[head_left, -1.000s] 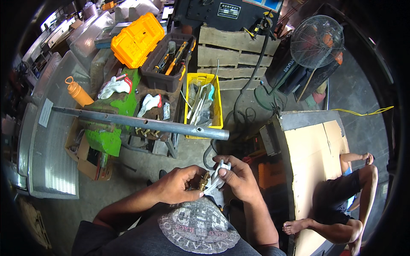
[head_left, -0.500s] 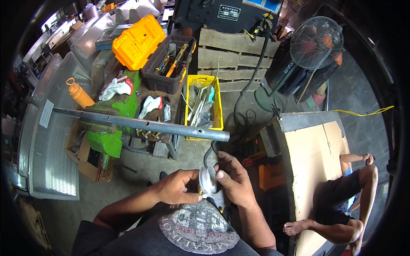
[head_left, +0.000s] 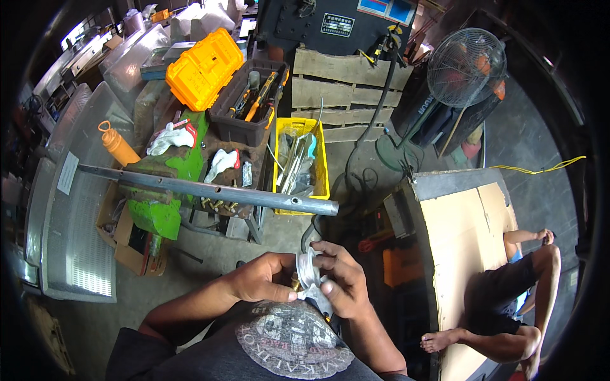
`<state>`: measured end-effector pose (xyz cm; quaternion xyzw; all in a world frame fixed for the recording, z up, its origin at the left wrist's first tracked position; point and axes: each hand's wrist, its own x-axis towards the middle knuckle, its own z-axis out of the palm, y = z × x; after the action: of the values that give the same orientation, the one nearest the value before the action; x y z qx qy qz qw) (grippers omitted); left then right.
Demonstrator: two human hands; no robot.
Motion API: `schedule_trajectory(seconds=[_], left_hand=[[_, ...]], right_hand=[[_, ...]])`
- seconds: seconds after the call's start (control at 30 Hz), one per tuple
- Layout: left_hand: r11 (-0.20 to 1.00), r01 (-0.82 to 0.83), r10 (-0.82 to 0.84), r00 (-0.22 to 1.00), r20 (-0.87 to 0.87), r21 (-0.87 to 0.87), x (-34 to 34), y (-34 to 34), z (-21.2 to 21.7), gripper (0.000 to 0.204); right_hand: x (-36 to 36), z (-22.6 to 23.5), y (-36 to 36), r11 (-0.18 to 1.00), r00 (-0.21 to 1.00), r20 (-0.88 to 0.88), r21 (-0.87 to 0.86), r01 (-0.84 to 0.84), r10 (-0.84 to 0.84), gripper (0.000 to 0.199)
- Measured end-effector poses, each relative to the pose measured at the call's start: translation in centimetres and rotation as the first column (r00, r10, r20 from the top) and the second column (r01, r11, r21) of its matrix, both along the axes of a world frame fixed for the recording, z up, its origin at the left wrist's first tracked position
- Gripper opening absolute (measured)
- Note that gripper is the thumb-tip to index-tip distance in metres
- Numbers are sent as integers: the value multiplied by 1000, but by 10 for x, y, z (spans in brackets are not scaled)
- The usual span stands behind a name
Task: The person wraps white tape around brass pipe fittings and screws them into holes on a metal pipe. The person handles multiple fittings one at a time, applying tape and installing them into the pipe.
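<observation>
Right hand (head_left: 345, 279) shifted, thumb lower; grip closed on white spool (head_left: 309, 270), one o'clock from brass fitting (head_left: 295, 284) clamped in left hand (head_left: 264, 277).

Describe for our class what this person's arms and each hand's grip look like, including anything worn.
The left arm and right arm are bare below the short, dark sleeves of a shirt with a pale, round print. The left grip and right grip are ungloved human hands. No watch or bracelet shows.
</observation>
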<state>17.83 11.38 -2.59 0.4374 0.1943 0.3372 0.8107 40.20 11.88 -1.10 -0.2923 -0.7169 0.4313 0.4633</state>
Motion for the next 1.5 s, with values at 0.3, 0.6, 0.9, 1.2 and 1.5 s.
schedule_trajectory(seconds=[0.3, 0.6, 0.9, 1.2, 1.5], left_hand=[[994, -33, 30, 999, -30, -108, -7, 2, 2, 54], [986, -81, 80, 997, -16, -144, -3, 3, 17, 65], [991, -39, 32, 998, -62, -128, -4, 3, 11, 65], [991, -55, 43, 994, -101, -123, 4, 7, 25, 60], [960, 49, -81, 991, -108, -275, 9, 9, 6, 54]], right_hand=[[7, 14, 0, 949, 919, 344, 303, 87, -194, 32], [-3, -12, -7, 931, 945, 203, 313, 185, -256, 52], [-5, -12, -5, 994, 986, 159, 105, 33, -50, 50], [4, -4, -7, 954, 948, 277, 291, 75, -159, 56], [12, 15, 4, 866, 938, 306, 499, -13, -162, 58]])
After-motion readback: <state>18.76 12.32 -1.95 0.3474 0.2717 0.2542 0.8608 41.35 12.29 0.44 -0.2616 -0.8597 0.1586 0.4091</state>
